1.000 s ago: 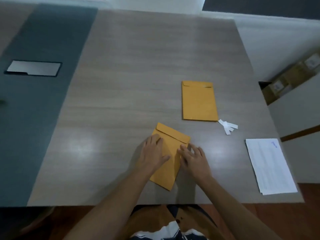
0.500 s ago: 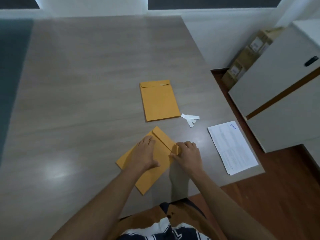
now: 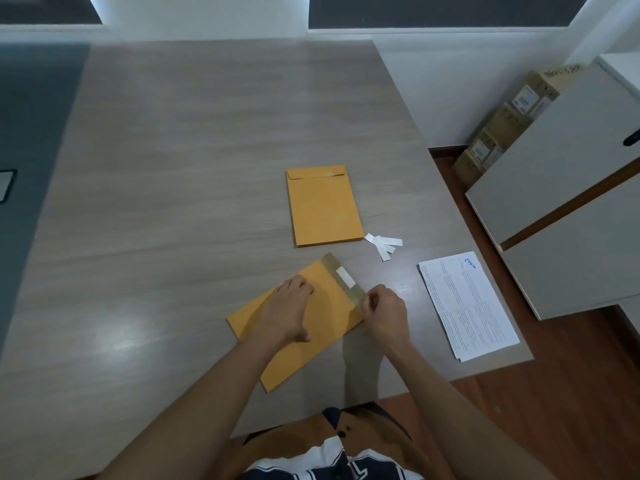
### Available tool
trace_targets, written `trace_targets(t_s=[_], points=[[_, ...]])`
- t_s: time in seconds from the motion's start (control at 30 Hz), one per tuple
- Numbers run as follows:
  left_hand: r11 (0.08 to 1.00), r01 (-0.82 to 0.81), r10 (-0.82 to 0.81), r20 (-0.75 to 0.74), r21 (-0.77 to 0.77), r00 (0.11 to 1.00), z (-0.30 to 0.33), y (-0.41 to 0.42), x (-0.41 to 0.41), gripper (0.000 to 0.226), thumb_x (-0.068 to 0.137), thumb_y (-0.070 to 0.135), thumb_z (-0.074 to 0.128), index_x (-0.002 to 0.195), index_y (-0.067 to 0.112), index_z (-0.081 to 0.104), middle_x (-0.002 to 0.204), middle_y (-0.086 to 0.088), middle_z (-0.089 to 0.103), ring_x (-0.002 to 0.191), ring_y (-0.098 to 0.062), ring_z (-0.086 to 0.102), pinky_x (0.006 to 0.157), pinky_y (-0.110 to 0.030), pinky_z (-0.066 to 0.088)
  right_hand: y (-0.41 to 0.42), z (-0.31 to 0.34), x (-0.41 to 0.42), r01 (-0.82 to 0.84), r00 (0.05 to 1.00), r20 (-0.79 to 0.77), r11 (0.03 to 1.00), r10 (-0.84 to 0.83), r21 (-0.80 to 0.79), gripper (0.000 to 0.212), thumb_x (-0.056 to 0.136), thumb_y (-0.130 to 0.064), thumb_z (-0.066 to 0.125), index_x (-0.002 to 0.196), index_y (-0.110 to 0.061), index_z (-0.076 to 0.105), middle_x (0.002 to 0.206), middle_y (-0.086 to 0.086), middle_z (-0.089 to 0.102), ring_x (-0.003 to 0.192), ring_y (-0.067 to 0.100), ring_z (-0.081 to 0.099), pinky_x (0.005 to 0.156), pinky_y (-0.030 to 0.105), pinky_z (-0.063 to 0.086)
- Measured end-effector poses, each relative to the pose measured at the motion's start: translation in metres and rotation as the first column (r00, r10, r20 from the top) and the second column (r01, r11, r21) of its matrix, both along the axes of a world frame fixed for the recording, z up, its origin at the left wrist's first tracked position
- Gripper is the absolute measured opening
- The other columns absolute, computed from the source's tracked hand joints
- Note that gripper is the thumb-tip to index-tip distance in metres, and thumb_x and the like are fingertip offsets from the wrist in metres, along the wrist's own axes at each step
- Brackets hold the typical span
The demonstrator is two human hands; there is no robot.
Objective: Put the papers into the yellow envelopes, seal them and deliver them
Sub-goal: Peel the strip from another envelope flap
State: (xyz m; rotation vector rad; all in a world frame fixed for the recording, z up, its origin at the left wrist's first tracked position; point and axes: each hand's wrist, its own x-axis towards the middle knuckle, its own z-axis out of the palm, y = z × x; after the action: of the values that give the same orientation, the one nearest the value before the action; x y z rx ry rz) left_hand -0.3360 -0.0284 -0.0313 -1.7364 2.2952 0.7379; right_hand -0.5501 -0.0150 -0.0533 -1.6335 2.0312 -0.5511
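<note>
Envelope (image 3: pixel 329 317) near table's (image 3: pixel 173 168) front edge: left hand (image 3: pixel 289 311) flat atop, right hand (image 3: pixel 384 306) pinching flap strip; second envelope (image 3: pixel 323 206), peeled strips (image 3: pixel 382 244), papers (image 3: pixel 467 304) toward right edge.

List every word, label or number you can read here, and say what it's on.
Nothing reads clearly.
Papers: blue mark in the top corner and dense print, all too small to read.
Boxes: white labels, blurred; dark scrawl on the top one, not legible.
Near envelope: a blank white patch on its open flap.
Far envelope: no writing.
Strips: blank.
</note>
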Motion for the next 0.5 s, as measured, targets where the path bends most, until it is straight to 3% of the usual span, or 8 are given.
trace_targets(t_s=[0.1,0.27,0.33,0.5], points=[[0.997,0.074,-0.073,0.049,-0.001,0.996,0.001,-0.003,0.003,0.109,0.060,0.048,0.089,0.148,0.028,0.029,0.141,-0.001,0.033,0.130,-0.022,0.035,0.104,-0.034,0.036,0.000,-0.004,-0.006,-0.038,0.999,-0.027,0.995,0.040,0.090,0.009,0.090,-0.019,0.058,0.094,-0.012,0.060,0.082,0.004,0.062,0.079,0.021,0.059,0.065,0.031,0.047],[0.999,-0.008,0.010,0.051,-0.051,0.999,0.002,-0.014,-0.009,0.092,0.083,0.063,0.061,0.154,0.031,0.014,0.137,-0.008,0.038,0.126,-0.025,0.038,0.100,-0.039,0.040,-0.003,-0.009,0.000,-0.232,0.936,-0.262,0.972,0.234,0.037,0.012,0.087,-0.015,0.061,0.098,-0.010,0.064,0.093,0.008,0.059,0.087,0.027,0.055,0.067,0.035,0.047],[0.997,-0.027,0.033,0.074,-0.069,0.997,0.001,-0.022,-0.016,0.089,0.084,0.067,0.056,0.154,0.034,0.012,0.136,-0.010,0.040,0.125,-0.027,0.040,0.100,-0.042,0.040,-0.008,-0.008,0.004,-0.309,0.896,-0.320,0.950,0.308,0.049,0.020,0.090,-0.017,0.060,0.109,-0.013,0.064,0.098,0.008,0.062,0.090,0.029,0.057,0.071,0.037,0.049],[0.998,-0.060,0.060,0.183,-0.003,0.981,-0.003,-0.037,-0.032,0.101,0.078,0.063,0.068,0.154,0.034,0.009,0.139,-0.013,0.040,0.128,-0.030,0.039,0.101,-0.043,0.035,-0.028,0.005,0.014,-0.318,0.908,-0.221,0.930,0.355,0.186,0.038,0.096,-0.022,0.051,0.135,-0.024,0.048,0.115,0.004,0.057,0.109,0.023,0.052,0.083,0.036,0.050]])
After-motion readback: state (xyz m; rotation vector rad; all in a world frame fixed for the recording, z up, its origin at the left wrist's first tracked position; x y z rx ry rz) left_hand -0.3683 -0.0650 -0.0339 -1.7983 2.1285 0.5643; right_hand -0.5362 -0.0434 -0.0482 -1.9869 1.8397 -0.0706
